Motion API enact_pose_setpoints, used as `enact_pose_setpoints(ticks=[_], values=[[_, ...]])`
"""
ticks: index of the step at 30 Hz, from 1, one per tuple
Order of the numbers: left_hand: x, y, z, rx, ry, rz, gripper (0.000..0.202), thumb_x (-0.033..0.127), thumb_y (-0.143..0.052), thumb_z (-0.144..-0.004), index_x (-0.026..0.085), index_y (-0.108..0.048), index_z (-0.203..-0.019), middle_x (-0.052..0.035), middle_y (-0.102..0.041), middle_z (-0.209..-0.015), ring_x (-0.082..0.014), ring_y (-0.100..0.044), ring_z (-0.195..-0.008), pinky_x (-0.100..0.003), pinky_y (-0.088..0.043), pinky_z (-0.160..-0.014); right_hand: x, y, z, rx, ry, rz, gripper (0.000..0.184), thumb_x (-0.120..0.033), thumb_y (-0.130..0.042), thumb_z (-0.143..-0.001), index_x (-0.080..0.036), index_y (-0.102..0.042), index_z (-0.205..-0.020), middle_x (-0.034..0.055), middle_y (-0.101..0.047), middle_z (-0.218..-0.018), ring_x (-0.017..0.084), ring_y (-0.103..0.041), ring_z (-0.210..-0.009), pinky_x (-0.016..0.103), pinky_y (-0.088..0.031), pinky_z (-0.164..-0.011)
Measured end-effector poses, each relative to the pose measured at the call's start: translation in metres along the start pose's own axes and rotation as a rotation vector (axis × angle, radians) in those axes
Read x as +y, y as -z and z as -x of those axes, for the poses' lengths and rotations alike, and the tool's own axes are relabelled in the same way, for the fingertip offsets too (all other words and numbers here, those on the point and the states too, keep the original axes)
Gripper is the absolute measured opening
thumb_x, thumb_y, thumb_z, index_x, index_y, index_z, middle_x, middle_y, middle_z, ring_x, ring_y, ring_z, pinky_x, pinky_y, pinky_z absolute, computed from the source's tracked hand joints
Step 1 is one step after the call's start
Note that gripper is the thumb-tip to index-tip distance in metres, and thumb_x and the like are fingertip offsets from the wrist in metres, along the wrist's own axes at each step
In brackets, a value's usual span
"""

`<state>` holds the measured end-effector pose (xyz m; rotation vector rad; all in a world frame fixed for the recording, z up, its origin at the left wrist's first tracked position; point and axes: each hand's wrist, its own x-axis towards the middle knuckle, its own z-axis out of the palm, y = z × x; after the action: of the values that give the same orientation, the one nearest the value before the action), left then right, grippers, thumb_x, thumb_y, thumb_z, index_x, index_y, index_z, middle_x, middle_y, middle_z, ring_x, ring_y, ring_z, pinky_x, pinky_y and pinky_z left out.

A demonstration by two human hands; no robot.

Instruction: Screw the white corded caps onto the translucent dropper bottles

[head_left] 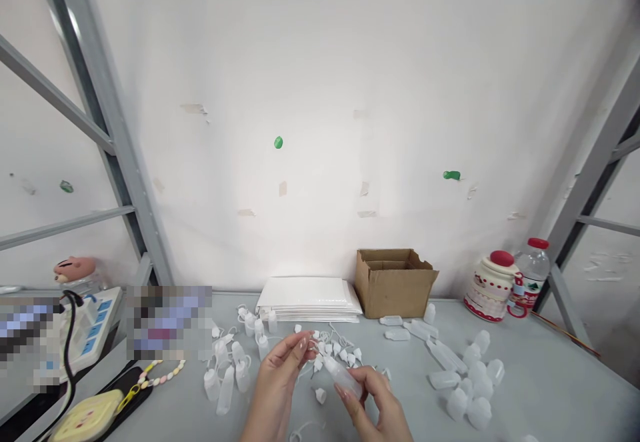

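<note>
White plastic bottle (340, 373) slants from right grip (376, 407) toward left grip (284, 363).

Left hand (287, 359) fingertips hide most of the small white bit at them, can't tell exactly what; right hand (377, 402) covers base of the translucent bottle (336, 373). Both forearms cut by bottom edge, also the yellow case (90, 417) and a corded white ring (296, 437). Pixelated patch (167, 319) at left unreadable; power strip (103, 322) partly pixelated. Cardboard box (395, 294) floor out of sight. Jar (491, 289) blocks part of red-capped bottle (535, 265); label print too small.
</note>
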<state>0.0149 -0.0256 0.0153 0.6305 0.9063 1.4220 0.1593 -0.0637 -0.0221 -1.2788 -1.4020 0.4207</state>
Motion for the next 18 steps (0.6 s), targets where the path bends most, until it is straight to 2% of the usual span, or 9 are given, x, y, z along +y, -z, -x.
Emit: enact_pose_setpoints(ticks=[5, 10, 18], values=[[0.0, 0.001, -0.001, -0.032, 0.082, 0.038, 0.029, 0.033, -0.082, -0.045, 0.015, -0.071, -0.065, -0.0013, -0.069, -0.066, -0.0117, -0.058, -0.064, -0.023, -0.046, -0.069, 0.001, -0.001, 0.001, -0.036, -0.031, -0.005, 0.035, -0.057, -0.053, -0.073, -0.023, -0.063, -0.068, -0.0019, -0.057, -0.055, 0.015, -0.051, -0.054, 0.024, -0.043, -0.057], [0.0, -0.006, 0.006, -0.062, 0.166, 0.044, 0.028, 0.035, -0.081, -0.046, 0.014, -0.071, -0.062, -0.0022, -0.068, -0.068, -0.0112, -0.056, -0.066, -0.021, -0.044, -0.07, 0.006, -0.001, 0.002, -0.091, -0.03, -0.025, 0.039, -0.059, -0.049, -0.075, -0.023, -0.062, -0.068, -0.0011, -0.058, -0.055, 0.016, -0.053, -0.056, 0.024, -0.043, -0.058], [-0.011, -0.004, 0.005, -0.141, 0.273, 0.142, 0.024, 0.03, -0.081, -0.049, 0.015, -0.07, -0.064, -0.0015, -0.066, -0.068, -0.0106, -0.056, -0.065, -0.022, -0.042, -0.066, 0.009, -0.003, 0.002, -0.073, 0.007, 0.002, 0.037, -0.057, -0.05, -0.075, -0.023, -0.061, -0.066, -0.0008, -0.058, -0.054, 0.017, -0.053, -0.056, 0.023, -0.043, -0.056]])
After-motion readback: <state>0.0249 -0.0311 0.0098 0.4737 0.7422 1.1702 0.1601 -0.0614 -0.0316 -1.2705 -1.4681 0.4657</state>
